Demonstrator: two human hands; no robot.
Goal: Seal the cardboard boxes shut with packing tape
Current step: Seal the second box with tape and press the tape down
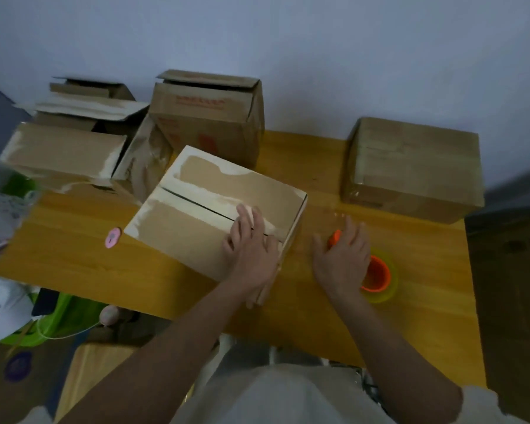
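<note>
Fingers [246,220] of left hand [251,249] spread & laid flat on top of middle cardboard box [196,221], tips reaching across flap seam near its right end, palm nr the box's near-right corner. Seam itself a dark slit running diag across the lid, flaps down, pale torn strips either side; no tape discernible over it. Right hand [341,258] lowered over tape dispenser [377,275] just right of that box, fingers loosely splayed, not closed round anything; orange handle tip [336,237] poking out between thumb & index, orange core w/ yellowish roll showing past the hand's right edge. Contact w/ dispenser: can't tell, hand blurred. All on yellow wooden table [74,249]. Closed box [413,169] at far right of table, well apart, glossy wrap on its sides. Tall box w/ red print [208,117] behind middle box, top flaps partly up. More open boxes [71,139] at far left, flaps up, touching one another. Small pink round tag [113,237] on table just left of middle box. Green bin [58,316] & white cap [0,307] below table's left edge. Dark object [514,301] at right frame edge, too dim to ID.
</note>
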